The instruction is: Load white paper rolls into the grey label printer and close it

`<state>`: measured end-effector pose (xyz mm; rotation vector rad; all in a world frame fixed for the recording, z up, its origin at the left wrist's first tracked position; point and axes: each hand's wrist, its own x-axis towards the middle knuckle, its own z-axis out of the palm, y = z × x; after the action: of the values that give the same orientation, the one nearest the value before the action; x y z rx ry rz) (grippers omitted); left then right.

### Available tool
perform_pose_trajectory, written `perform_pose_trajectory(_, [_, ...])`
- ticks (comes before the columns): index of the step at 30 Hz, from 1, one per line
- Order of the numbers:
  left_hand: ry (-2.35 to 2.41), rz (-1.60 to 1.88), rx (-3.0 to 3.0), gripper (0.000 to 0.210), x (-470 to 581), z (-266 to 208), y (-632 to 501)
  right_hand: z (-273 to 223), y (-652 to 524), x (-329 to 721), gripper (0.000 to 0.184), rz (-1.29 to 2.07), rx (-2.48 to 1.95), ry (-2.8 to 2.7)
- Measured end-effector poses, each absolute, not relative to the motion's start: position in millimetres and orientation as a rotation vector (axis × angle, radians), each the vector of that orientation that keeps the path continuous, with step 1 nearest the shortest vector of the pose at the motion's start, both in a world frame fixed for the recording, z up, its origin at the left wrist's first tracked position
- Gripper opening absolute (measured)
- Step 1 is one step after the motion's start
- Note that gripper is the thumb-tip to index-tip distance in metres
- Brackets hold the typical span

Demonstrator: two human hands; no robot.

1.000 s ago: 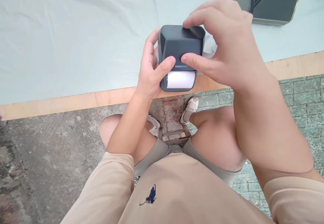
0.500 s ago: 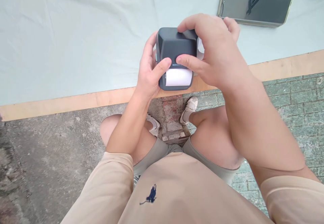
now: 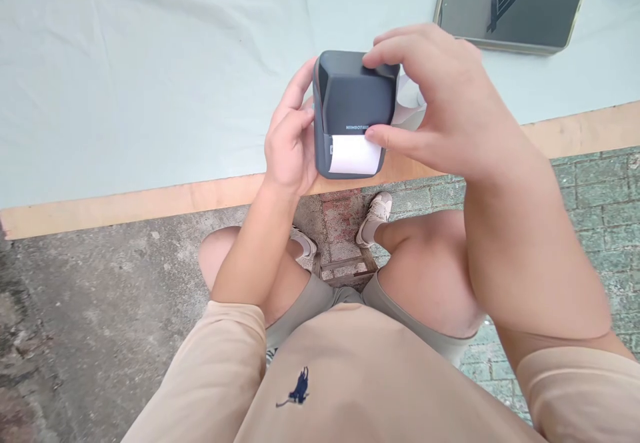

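Head view: a dark label printer point(image 3: 353, 96), over the near edge of the table point(image 3: 125, 207), looks rigid, smooth, fairly light; its sides suit gripping. The left hand point(image 3: 293, 139) clasps its left side; the right hand point(image 3: 443, 96) touches its top, thumb and forefinger spread, grip unclear. Pale cloth point(image 3: 175, 83) covers the table; brick paving point(image 3: 590, 193) lies below.

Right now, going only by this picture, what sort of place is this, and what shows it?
Probably an outdoor yard or patio, though no walls show: rough, stained concrete and green brick paving make up the ground, beside a wood-edged table spread with pale blue cloth.
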<state>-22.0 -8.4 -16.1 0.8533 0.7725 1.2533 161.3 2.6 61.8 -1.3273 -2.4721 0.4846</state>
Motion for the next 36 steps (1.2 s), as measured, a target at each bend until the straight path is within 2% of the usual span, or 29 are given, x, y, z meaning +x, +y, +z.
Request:
perform_pose_trajectory(6, [0.662,1.286,0.858,0.038,-22,-17,-7,63,0,161,0.058,0.364,-1.291,-2.496])
perform_pose_trajectory(9, [0.666,1.295,0.839,0.036,-21,-17,-5,67,-5,156,0.033,0.076,-1.339,-2.092])
perform_pose_trajectory(11, [0.678,1.278,0.824,0.033,-20,-19,-3,67,-7,152,0.023,-0.044,-1.397,-1.832])
perform_pose_trajectory(15, [0.722,1.283,0.885,0.051,-17,-29,0,67,-7,147,0.009,0.015,-1.365,-2.139])
perform_pose_trajectory(17, [0.744,1.336,0.922,0.064,-16,-34,1,68,-7,144,0.01,-0.008,-1.41,-2.24])
perform_pose_trajectory(20, [0.733,1.333,0.963,0.07,-15,-37,1,71,-7,142,0.019,-0.053,-1.469,-2.193])
perform_pose_trajectory(24, [0.734,1.293,1.041,0.077,-17,-37,-1,70,-4,141,0.024,0.113,-1.6,-2.295])
perform_pose_trajectory(36, [0.741,1.384,1.275,0.064,-18,-40,-11,78,-18,133,0.025,0.15,-1.784,-2.596])
